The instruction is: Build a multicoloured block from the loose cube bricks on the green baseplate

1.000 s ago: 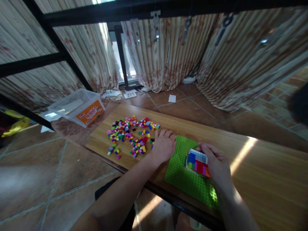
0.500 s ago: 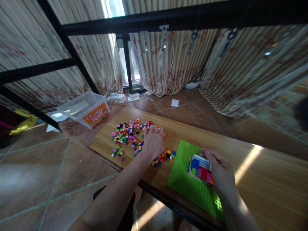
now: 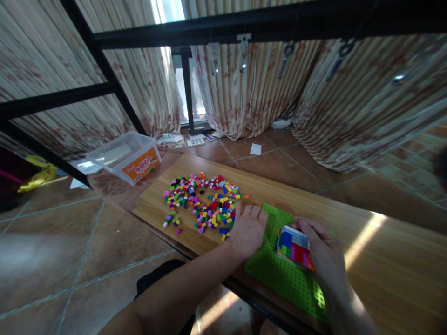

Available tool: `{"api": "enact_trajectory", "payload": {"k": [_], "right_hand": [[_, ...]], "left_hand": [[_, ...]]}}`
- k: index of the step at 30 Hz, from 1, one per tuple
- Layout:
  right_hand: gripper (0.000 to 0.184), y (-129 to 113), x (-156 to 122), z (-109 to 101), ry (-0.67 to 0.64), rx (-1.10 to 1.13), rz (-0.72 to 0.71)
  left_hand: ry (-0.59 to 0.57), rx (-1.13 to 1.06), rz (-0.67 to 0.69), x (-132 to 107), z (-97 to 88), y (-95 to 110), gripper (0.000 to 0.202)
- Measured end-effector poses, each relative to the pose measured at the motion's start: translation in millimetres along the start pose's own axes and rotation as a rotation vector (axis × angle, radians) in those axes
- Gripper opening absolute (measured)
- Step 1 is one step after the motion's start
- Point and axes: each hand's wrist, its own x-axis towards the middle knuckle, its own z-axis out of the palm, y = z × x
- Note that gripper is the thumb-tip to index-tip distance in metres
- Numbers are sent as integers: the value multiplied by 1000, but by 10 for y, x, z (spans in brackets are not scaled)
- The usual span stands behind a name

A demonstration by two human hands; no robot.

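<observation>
My right hand (image 3: 323, 244) grips a small stack of cards (image 3: 294, 248) over the green studded baseplate (image 3: 279, 279). The top card carries a picture of coloured blocks in blue, green, red and pink. Palm down, my left hand (image 3: 248, 228) lies at the baseplate's left edge, its fingers apart and their tips partly foreshortened. Beside it, on the left, spreads a loose heap of small coloured building bricks (image 3: 214, 204). Whatever lies under the left palm is hidden.
The wooden table (image 3: 394, 265) runs across to the right. At its left end stands a clear plastic box (image 3: 129, 158) with an orange label. Black metal bars (image 3: 244, 35) cross above, in front of curtains (image 3: 251, 93). Papers (image 3: 256, 149) lie on the tiled floor.
My left hand has moved right, from over the brick heap to the baseplate's left edge, uncovering bricks in the middle. My right hand still holds the cards in nearly the same place.
</observation>
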Motion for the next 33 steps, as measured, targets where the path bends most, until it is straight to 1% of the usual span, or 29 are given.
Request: {"api": "enact_trajectory", "payload": {"k": [3, 6, 10, 12, 15, 16, 17, 20, 22, 24, 26, 30, 33], "right_hand": [[41, -13, -4, 2, 1, 4, 2], [42, -17, -4, 6, -7, 24, 22], [42, -11, 0, 9, -13, 18, 31], [42, -17, -3, 11, -14, 21, 37], [42, -40, -15, 16, -24, 14, 43], [42, -47, -18, 19, -26, 13, 47], [42, -53, -22, 22, -28, 16, 52], [41, -62, -27, 31, -32, 32, 53], [40, -59, -27, 31, -40, 25, 37], [40, -49, -24, 24, -44, 11, 32], [40, -33, -17, 12, -47, -2, 45], [42, -1, 2, -16, -54, -59, 35], [42, 13, 15, -28, -53, -84, 17]], "left_hand": [[13, 48, -27, 19, -11, -107, 22], [37, 87, -76, 31, -67, -206, 22], [61, 70, -156, 63, -214, -327, 20], [84, 26, -209, 105, -301, -431, 21], [146, -40, -291, 220, -400, -701, 25], [162, -44, -330, 270, -417, -819, 29], [154, -48, -345, 321, -425, -941, 36], [125, -45, -313, 456, -398, -1258, 54], [75, -56, -269, 506, -348, -1375, 60], [21, -56, -239, 521, -295, -1410, 59], [-8, -40, -232, 512, -261, -1397, 53], [-2, -6, -235, 481, -267, -1354, 39], [-7, 9, -232, 468, -301, -1349, 34]]}}
